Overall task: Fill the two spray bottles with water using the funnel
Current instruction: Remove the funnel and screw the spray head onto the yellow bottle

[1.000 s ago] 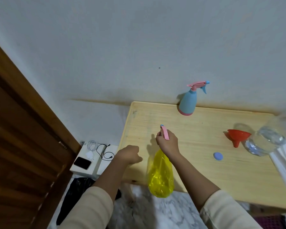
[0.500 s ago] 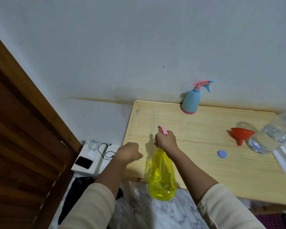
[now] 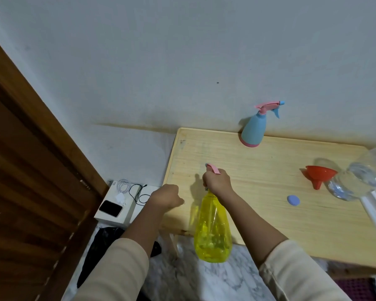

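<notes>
The right hand point(image 3: 217, 181) closes its grip on the pink spray head point(image 3: 214, 169) of the yellow spray bottle point(image 3: 213, 231), near the near left corner of the table point(image 3: 269, 213). The body of the bottle points from the grip toward the near edge. The left hand point(image 3: 167, 196), curled and empty, is just beside it.

This looks like a room in a home. A small wooden table point(image 3: 258, 192) stands by a plain wall point(image 3: 182, 61), near a wooden door point(image 3: 20, 170). A phone point(image 3: 110, 208) and charger point(image 3: 120, 199) lie on a box point(image 3: 129, 210).
</notes>
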Tool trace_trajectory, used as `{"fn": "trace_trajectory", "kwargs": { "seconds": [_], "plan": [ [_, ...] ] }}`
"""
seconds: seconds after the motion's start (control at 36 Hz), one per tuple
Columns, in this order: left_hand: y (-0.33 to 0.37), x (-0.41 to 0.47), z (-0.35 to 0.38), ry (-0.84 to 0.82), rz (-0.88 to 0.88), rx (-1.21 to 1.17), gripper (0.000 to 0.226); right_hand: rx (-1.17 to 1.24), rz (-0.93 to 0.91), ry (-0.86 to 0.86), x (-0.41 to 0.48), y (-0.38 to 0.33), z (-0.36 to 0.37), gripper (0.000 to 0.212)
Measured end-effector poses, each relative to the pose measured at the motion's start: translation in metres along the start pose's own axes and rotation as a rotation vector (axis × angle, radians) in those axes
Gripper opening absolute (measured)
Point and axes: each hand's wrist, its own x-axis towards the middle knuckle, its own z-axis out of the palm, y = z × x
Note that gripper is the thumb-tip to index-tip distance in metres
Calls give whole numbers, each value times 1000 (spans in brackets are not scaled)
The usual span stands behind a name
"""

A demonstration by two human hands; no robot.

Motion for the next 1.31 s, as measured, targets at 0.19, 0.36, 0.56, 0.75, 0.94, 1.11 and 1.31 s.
{"fn": "trace_trajectory", "kwargs": {
  "seconds": [0.19,0.36,0.56,0.75,0.94,1.11,1.31],
  "plan": [
    [-2,3,0,3,10,4,37,-103,7,-56,-3,-7,-1,13],
    [-2,8,-3,13,12,21,35,18,6,0,-1,1,1,36],
    [7,11,-15,71,61,-11,36,-52,-167,29,7,-8,-9,40],
    [52,12,-42,92,384,-412,35,-29,-464,283,38,-32,-43,10],
    [110,57,-36,46,487,-621,108,-39,-606,526,93,-66,-74,23],
    [162,112,-35,446,380,-726,86,-40,-554,548,144,-87,-87,40],
    [158,166,-65,371,422,-772,75,-166,-648,267,192,-86,-121,61]
  ]
}}
